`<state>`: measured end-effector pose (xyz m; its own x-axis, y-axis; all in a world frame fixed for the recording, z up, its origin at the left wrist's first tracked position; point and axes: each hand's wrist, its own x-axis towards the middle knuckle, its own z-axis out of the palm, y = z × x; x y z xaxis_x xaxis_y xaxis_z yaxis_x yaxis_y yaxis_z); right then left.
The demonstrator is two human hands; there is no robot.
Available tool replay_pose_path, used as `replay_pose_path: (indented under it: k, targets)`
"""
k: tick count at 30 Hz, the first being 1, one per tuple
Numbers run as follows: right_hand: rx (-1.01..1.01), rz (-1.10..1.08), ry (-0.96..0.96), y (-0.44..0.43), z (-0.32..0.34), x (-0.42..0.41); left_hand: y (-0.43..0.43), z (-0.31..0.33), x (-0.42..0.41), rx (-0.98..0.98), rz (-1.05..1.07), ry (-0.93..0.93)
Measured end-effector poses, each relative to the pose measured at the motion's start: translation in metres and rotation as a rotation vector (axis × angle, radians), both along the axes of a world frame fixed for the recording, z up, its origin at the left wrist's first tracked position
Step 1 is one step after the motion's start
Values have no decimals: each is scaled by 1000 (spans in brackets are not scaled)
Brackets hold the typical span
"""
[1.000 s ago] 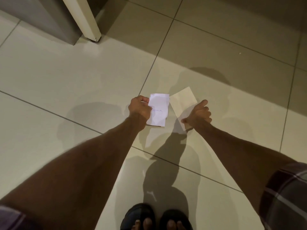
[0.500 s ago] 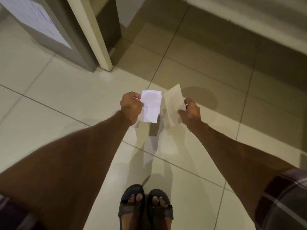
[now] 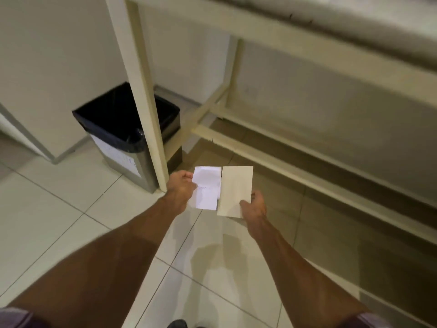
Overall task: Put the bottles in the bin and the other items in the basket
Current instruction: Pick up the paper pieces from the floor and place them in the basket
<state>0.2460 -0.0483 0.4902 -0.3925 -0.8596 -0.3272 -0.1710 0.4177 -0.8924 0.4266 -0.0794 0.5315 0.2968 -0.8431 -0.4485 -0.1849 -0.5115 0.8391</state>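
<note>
Left hand (image 3: 181,190): fingers (image 3: 185,177) clenched on the left edge of a white slip (image 3: 207,191), pinching it. The slip is creased and bears a faint handwritten line, illegible.

Right hand (image 3: 255,205): thumb on top of a cream card (image 3: 235,190) at its lower right corner, remaining fingers beneath it, grasping. The card is held flat, face up.

Both papers are in the air above the tiled floor (image 3: 59,221), side by side between the two sets of fingers, inner edges touching or just overlapping; which one, I cannot tell.

Bin (image 3: 123,147): beyond and left of the left fingers, near them, standing upright on the floor, with a black liner (image 3: 111,119) and a white label (image 3: 118,155) on its front. A pale table leg (image 3: 146,91) crosses in front of it.
</note>
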Motion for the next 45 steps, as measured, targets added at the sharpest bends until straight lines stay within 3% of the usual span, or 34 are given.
replay_pose_path:
  k: [8,18,31,45]
  targets:
    - [-26,-100,-22,52,140,-34,39,138,-30,-7,-110,36]
    - [-123,-403,52,112,241,-114,51,245,-114,-76,-379,130]
    - [-130,-819,97,245,259,-254,115,265,-321,-41,-837,136]
    - [-92,-1159,142,401,253,-448,240,263,-577,-21,-1124,164]
